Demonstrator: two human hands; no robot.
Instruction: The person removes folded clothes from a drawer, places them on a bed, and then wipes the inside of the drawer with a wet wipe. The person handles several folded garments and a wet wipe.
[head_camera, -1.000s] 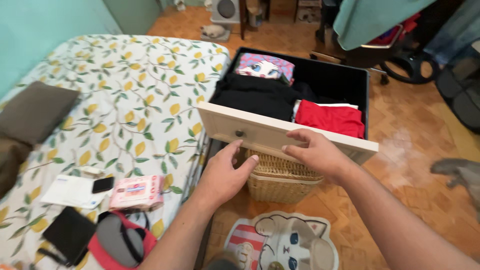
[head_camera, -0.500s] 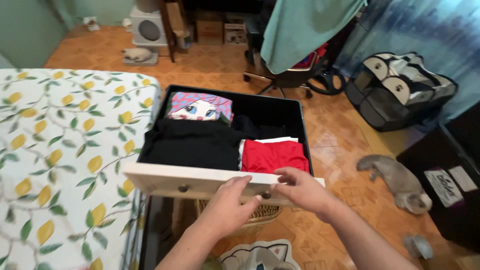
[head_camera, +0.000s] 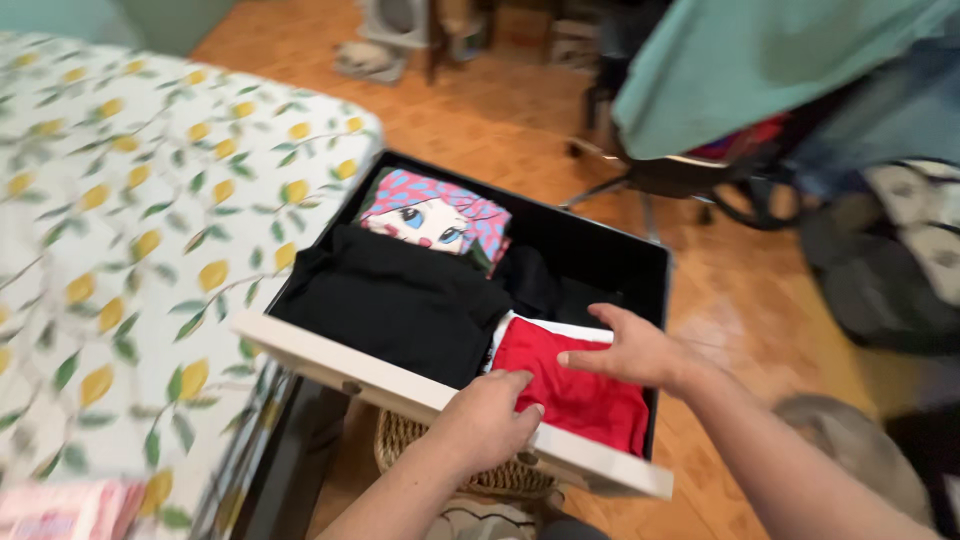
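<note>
Drawer (head_camera: 420, 392), white-fronted w/ black walls, sits pulled out mid-frame. Your left hand (head_camera: 487, 425) grips its front edge; your right hand (head_camera: 635, 350) lies flat, fingers spread, on folded red cloth (head_camera: 580, 395); nothing lifted yet.

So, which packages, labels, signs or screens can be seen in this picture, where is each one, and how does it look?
Soft package: bottom left corner, on the lemon-print bedspread; pink and white, blurred, cut by the frame edge.
Cardboard boxes: far back on the floor, top centre; brown, blurred.
Printed garment: back left of the open drawer; cartoon face, pink and blue pattern; a print, not a label.
No signs or screens show.
</note>
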